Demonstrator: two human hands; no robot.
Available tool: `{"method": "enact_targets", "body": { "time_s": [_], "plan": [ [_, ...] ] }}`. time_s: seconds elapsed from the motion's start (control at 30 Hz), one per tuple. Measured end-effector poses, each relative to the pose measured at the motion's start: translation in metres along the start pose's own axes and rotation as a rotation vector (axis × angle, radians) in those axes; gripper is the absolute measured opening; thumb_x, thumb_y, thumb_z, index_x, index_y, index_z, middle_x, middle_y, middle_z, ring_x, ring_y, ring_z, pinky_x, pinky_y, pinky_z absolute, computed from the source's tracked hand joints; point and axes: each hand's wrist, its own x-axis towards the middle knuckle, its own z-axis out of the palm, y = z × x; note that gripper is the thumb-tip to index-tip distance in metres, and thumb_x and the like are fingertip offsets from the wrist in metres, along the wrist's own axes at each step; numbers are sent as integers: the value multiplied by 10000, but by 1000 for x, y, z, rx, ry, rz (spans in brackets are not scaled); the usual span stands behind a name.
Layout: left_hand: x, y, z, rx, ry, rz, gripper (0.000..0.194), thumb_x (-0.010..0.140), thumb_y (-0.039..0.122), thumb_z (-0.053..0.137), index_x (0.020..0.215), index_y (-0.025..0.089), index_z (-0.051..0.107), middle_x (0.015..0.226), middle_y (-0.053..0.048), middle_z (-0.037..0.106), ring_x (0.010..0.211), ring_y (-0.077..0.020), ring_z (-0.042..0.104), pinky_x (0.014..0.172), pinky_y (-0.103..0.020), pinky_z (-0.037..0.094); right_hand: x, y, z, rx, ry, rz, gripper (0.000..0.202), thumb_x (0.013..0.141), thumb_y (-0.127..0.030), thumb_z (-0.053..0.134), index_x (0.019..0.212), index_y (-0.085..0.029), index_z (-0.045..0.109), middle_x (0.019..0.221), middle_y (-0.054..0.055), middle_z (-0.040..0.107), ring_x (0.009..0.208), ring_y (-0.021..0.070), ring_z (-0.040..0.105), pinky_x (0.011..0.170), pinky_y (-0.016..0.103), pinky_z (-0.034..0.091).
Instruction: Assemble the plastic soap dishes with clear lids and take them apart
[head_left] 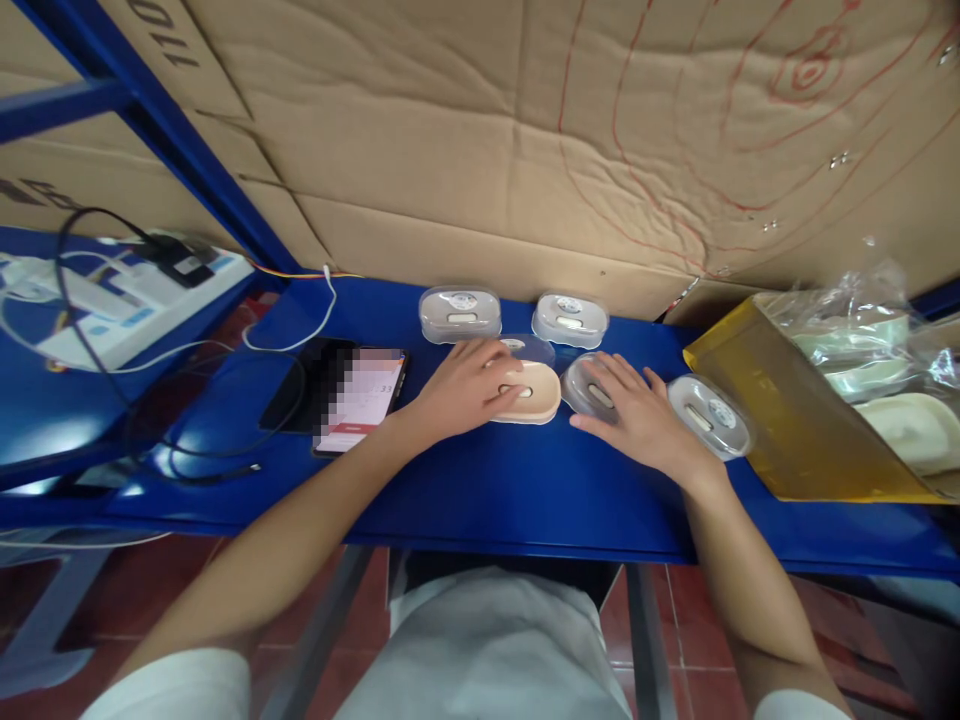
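Note:
My left hand (pixel 465 388) lies over the left end of a peach-coloured oval dish (pixel 544 395) with a slot in its middle. Its fingers are stretched out and apart, touching the dish, and hide that end. Behind the dish a clear plastic cover (pixel 538 347) with a round sticker is partly covered. My right hand (pixel 637 410) rests, fingers spread, on a clear oval case (pixel 581 385), hiding much of it. Right of that hand lies another clear slotted case (pixel 709 418). Two more, a left case (pixel 460 315) and a right case (pixel 570 318), stand at the back.
A phone (pixel 364 400) lies left on the blue table (pixel 487 500), beside a black object (pixel 304 385) and cables. At the right, a yellow-brown box (pixel 780 430) holds bagged pale dishes (pixel 911 430). Cardboard (pixel 420 140) stands behind. A power strip (pixel 150 310) is far left.

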Motion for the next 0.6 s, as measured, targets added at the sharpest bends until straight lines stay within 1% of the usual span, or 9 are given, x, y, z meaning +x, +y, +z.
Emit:
{"method": "enact_targets", "body": {
  "time_s": [0.03,0.1,0.17,0.23,0.33,0.4,0.47,0.53,0.6],
  "plan": [
    [0,2,-1,-4,-25,32,269,1063,425,629,1188,227,760,1251,-117,711,1175,-320,659,1063,-491,494,0,1,1,-13,-18,0,746,1031,-604,638,1670,-293,410,1726,180,461,1600,456,418,1196,760,400],
    [-1,4,-3,7,-68,83,274,1004,454,727,1173,244,773,1277,-112,713,1211,-334,647,1084,-505,470,1,3,2,36,3,-4,699,1030,-554,649,1644,-291,445,1748,183,422,1598,448,422,1174,723,454],
    [-2,5,-3,34,-99,111,304,962,461,792,1182,251,785,1399,-130,684,1339,-378,595,1143,-551,417,5,6,3,181,66,-25,593,1042,-523,636,1568,-277,514,1695,172,494,1542,393,511,1167,624,513],
    [-3,4,-2,39,-149,133,310,948,467,825,1162,244,803,1538,-149,611,1443,-418,525,1190,-596,362,10,10,3,337,112,-30,527,1047,-547,630,1489,-270,555,1579,146,614,1435,334,621,1140,534,556],
    [-4,2,0,-20,-192,141,240,987,435,796,1145,258,829,1629,-139,539,1493,-426,482,1217,-623,325,17,18,6,446,130,36,436,1066,-554,599,1394,-267,597,1373,94,753,1239,290,740,1069,475,595],
    [-4,1,-1,-85,-185,134,209,1029,403,740,1174,288,836,1626,-119,547,1498,-414,481,1222,-622,322,20,23,10,424,142,75,412,1083,-532,564,1390,-261,607,1358,95,771,1220,299,752,1061,484,590],
    [-3,1,-3,-126,-165,128,233,1067,381,672,1209,295,835,1612,-117,563,1497,-404,483,1222,-621,324,22,26,14,342,163,86,427,1093,-508,532,1423,-247,607,1410,117,753,1263,322,734,1081,515,568],
    [-2,1,-6,-130,-135,123,278,1100,373,602,1222,280,834,1594,-127,578,1491,-393,488,1218,-622,326,23,26,16,222,204,73,430,1098,-473,512,1438,-234,622,1465,137,721,1339,344,686,1127,555,518],
    [-1,2,-7,-99,-98,109,318,1125,366,542,1196,274,838,1578,-128,590,1486,-377,490,1211,-620,325,23,22,14,100,257,53,390,1098,-417,504,1408,-238,659,1482,144,700,1395,357,632,1154,582,464]
  ]
}}
